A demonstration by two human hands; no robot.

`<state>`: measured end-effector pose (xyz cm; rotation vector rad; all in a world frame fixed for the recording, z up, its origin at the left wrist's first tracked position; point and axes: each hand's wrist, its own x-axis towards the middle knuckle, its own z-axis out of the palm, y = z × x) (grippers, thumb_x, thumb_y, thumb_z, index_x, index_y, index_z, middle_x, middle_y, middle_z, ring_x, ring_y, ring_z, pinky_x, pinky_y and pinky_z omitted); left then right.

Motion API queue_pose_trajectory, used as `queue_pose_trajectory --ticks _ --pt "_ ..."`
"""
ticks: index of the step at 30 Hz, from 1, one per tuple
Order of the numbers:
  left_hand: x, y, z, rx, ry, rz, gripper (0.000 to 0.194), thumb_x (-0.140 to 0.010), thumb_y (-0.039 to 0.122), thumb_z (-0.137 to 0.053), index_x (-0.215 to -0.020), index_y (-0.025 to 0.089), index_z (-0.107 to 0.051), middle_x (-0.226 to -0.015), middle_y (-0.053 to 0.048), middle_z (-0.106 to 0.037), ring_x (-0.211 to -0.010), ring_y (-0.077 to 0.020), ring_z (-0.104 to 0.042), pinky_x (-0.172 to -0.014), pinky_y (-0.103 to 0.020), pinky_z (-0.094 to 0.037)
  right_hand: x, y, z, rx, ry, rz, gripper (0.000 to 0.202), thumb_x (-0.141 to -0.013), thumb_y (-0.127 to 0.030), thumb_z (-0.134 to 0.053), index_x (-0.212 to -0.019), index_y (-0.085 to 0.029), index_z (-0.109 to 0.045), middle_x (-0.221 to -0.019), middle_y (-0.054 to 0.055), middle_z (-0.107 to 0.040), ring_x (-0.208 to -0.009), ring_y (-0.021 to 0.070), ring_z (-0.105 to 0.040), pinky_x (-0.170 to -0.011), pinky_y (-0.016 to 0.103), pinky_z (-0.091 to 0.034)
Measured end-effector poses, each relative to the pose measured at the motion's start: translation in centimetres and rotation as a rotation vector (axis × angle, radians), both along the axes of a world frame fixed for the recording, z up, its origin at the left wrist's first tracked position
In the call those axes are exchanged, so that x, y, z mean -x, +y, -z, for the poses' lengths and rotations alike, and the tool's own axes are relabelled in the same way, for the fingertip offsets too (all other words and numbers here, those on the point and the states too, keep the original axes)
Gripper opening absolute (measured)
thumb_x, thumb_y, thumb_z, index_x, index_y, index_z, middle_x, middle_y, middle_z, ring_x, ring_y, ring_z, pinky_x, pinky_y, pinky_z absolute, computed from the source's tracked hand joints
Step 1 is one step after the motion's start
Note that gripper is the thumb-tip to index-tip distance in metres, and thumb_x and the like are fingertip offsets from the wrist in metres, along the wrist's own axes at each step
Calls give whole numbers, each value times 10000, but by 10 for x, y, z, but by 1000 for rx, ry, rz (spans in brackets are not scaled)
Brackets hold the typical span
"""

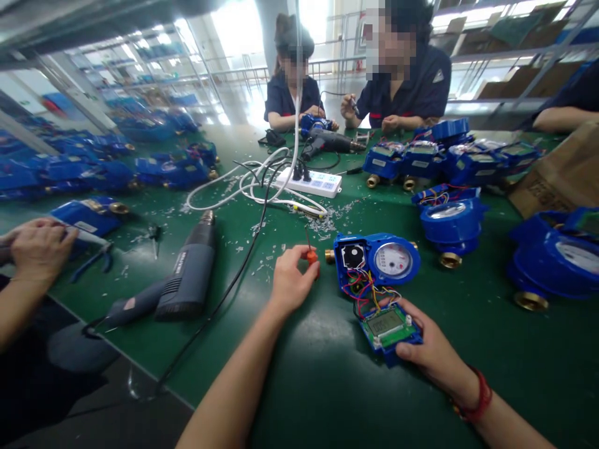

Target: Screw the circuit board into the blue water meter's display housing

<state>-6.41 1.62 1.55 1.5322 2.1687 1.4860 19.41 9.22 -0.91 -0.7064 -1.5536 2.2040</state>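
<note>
My left hand is closed around the orange handle of a small screwdriver, whose thin shaft points up. My right hand grips the blue cover with a green circuit board and a small display. Red, yellow and white wires run from this board into an opened blue water meter, which lies on the table just beyond it. The meter has a round dial on its right part and an uncovered compartment on its left. A brass fitting sticks out at its left side.
A heat gun lies left on the green table, its black cable crossing nearby. A white power strip and plastic scraps sit ahead. Blue meters stand right. Co-workers sit opposite; another person's hands work at left.
</note>
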Motion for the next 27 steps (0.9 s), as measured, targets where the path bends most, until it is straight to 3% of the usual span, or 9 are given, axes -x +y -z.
queue_pose_trajectory --ticks 5,13,20,27 --pt "4 -3 10 7 49 -27 245 -803 191 -584 -1041 214 -529 -956 -12 -608 -936 -185 -541 -883 -350 -362 2 -1 -6 -25 -26 -18 684 -601 -402 -794 -1149 -223 -426 -1096 75 -609 -992 238 -593 -842 329 -481" --pt "9 -3 18 76 -43 52 190 -811 237 -572 -996 198 -567 -953 -34 -606 -928 -203 -531 -869 -361 -357 2 -1 -4 -36 -11 -6 718 -600 -399 -795 -1187 -213 -425 -1117 82 -599 -1004 239 -588 -859 338 -471" --pt "13 6 23 121 -455 169 272 -786 309 -613 -985 129 -572 -894 -52 -622 -796 -171 -564 -776 -320 -421 2 0 -3 -59 -25 -18 734 -603 -432 -786 -1209 -212 -434 -1109 83 -606 -1015 253 -582 -869 352 -473" --pt "13 3 15 70 -930 273 399 -813 415 -578 -1056 100 -542 -873 -83 -635 -778 -141 -579 -735 -234 -441 3 1 -4 -38 -33 -47 705 -614 -417 -781 -1188 -213 -424 -1133 92 -591 -1031 254 -574 -885 359 -466"
